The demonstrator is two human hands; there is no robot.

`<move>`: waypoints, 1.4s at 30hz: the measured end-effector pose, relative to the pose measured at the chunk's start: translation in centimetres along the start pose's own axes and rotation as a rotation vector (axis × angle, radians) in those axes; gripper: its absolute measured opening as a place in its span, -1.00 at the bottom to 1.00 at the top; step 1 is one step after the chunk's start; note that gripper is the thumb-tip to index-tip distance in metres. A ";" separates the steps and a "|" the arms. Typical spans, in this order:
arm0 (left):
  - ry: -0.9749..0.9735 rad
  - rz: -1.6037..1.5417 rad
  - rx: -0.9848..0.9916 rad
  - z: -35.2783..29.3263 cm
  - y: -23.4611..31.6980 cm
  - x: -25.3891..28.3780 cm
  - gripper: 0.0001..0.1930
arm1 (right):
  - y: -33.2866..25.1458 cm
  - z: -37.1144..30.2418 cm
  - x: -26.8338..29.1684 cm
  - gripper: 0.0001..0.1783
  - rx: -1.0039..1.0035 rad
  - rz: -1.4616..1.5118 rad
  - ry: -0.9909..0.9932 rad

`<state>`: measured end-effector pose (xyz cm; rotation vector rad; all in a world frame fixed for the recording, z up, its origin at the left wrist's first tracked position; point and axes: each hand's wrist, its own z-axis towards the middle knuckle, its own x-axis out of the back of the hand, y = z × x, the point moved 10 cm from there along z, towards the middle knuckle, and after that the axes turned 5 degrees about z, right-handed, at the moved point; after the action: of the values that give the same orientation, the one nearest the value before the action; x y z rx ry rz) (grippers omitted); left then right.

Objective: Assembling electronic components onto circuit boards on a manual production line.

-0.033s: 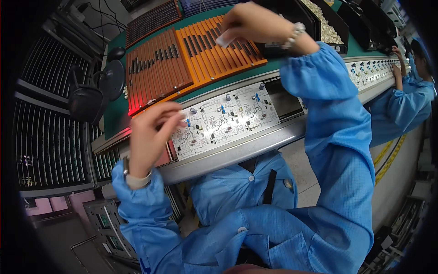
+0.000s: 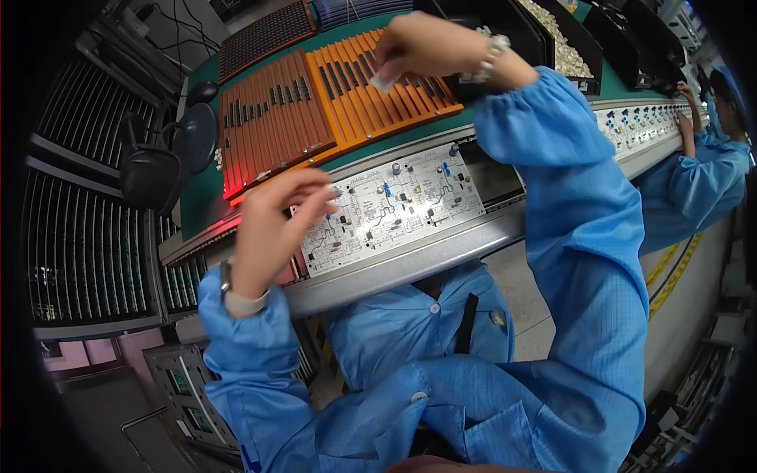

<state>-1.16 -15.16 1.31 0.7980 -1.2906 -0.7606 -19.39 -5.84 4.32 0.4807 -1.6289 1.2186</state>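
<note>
A white circuit board (image 2: 410, 206) with several small parts lies on the metal rail in front of me. Over its left end hovers my left hand (image 2: 276, 217), fingers curled and thumb close to the forefinger; what the tips hold, if anything, is too small to make out. Farther away, above the orange slotted tray (image 2: 363, 118), my right hand (image 2: 430, 47) is closed in a pinch, fingers pointing down-left. A small whitish piece (image 2: 382, 83) shows at its fingertips, blurred. Dark strips stand in the slots of the orange tray and of the brown tray (image 2: 276, 134) beside it.
Black bins stand beyond my right arm, one full of small white parts (image 2: 556, 39). A metal rail edge (image 2: 410, 260) runs along my side. Black racks (image 2: 87, 244) stand at left. At far right another person in blue (image 2: 694, 177) works by more boards.
My right hand has come slightly nearer and lower over the orange tray. The left hand has shifted a little to the right over the board's left end.
</note>
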 end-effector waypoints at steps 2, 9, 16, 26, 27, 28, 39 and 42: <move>-0.064 0.006 -0.118 1.5 1.2 -2.2 -0.82 | 1.3 2.7 -2.1 -0.76 -0.109 0.078 -0.148; -0.063 0.115 -0.215 1.9 -0.2 -4.7 -0.86 | 8.8 13.0 4.9 -0.78 -0.007 -0.426 0.499; 0.041 0.131 -0.168 1.5 -1.5 -2.4 -0.82 | 5.2 3.3 11.8 -0.78 0.096 -0.053 0.932; 0.015 0.113 -0.119 2.2 -2.2 -2.3 -0.83 | 18.1 -2.6 7.5 -0.79 -0.290 -0.119 0.471; 0.016 0.114 -0.115 2.2 -2.3 -2.2 -0.83 | 18.2 -2.4 5.2 -0.79 -0.275 -0.114 0.335; -0.012 0.136 -0.092 2.2 -2.5 -2.2 -0.85 | 17.6 -2.5 3.1 -0.78 -0.260 -0.108 0.201; -0.213 0.426 -0.202 1.6 -1.8 -4.5 -0.86 | 14.8 -5.3 5.0 -0.82 -0.183 -0.196 0.614; -0.246 0.411 -0.217 1.5 -1.8 -5.4 -0.88 | 8.9 -8.1 6.9 -0.82 -0.097 -0.130 0.841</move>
<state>-3.39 -11.71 -2.87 0.2539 -1.5009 -0.6622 -25.34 6.61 6.01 -0.0122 -0.9096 1.0329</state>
